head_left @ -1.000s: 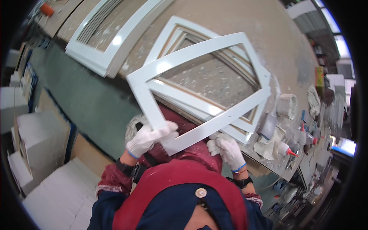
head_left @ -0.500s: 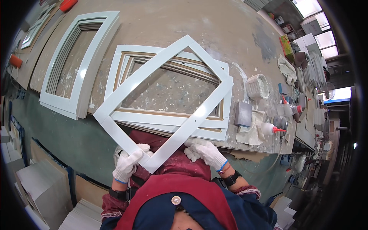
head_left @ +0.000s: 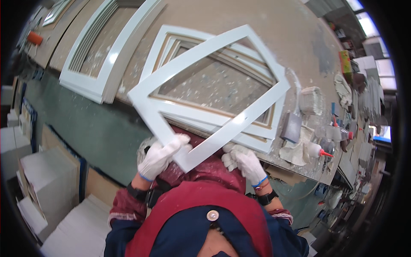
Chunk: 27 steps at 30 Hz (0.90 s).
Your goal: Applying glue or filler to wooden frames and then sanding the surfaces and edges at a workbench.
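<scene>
A white rectangular frame [head_left: 239,121] lies askew over a stack of similar white frames [head_left: 184,108] on the worktable. Its nearest corner juts past the table edge over my lap. My left hand [head_left: 160,157], in a white knitted glove, is closed on the frame beside that corner, with the thumb on top. Also gloved, my right hand [head_left: 245,162] sits at the table edge just right of the frame's near corner. Its fingers are curled in, and whatever they may hold is hidden.
Another stack of white frames [head_left: 100,88] stands on the worktable [head_left: 274,28] at the left. To the right are a grey block [head_left: 291,127], a white container [head_left: 311,101], a cloth [head_left: 296,150] and a red-tipped glue bottle [head_left: 316,150]. White panels [head_left: 53,180] stand at lower left.
My view has shifted, so the table and frames appear higher and farther right. My left hand keeps hold of the frame near its corner. The right hand stays curled by the table edge.
</scene>
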Tool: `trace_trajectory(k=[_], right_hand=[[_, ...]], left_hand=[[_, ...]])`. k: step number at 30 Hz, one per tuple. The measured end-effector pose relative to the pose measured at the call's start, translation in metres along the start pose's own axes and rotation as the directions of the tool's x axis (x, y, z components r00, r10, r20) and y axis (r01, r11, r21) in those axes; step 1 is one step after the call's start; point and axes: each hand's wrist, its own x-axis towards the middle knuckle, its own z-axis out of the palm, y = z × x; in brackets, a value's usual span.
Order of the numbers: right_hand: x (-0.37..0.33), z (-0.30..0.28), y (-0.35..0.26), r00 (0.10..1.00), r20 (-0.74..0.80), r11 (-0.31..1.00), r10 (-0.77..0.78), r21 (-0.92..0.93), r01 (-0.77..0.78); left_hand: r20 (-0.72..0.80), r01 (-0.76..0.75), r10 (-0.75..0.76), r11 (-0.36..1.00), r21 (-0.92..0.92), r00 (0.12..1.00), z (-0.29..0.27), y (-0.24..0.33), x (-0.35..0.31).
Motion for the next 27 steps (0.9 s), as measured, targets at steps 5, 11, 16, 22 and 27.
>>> trace_trajectory(k=[5,11,16,22,27], right_hand=[[-0.002,0.002,-0.001,1.0,-0.017,0.999,0.018,0.032,-0.018],[-0.002,0.002,0.004,1.0,-0.016,0.999,0.006,0.049,-0.005],[-0.001,0.0,0.005,1.0,-0.005,0.999,-0.003,0.034,0.003],[0.0,-0.001,0.007,1.0,-0.018,0.999,-0.002,0.041,0.003],[-0.001,0.0,0.006,1.0,0.001,0.998,-0.02,0.067,0.019]], left_hand=[[0.112,0.054,-0.049,0.998,-0.043,0.993,0.016,0.002,0.023],[0.143,0.087,-0.076,0.994,-0.074,0.987,0.02,-0.002,0.033],[0.148,0.109,-0.096,0.991,-0.077,0.984,0.019,0.0,0.032],[0.159,0.092,-0.077,0.992,-0.087,0.984,0.02,0.0,0.032],[0.19,0.047,-0.032,0.996,-0.077,0.981,0.022,0.009,0.032]])
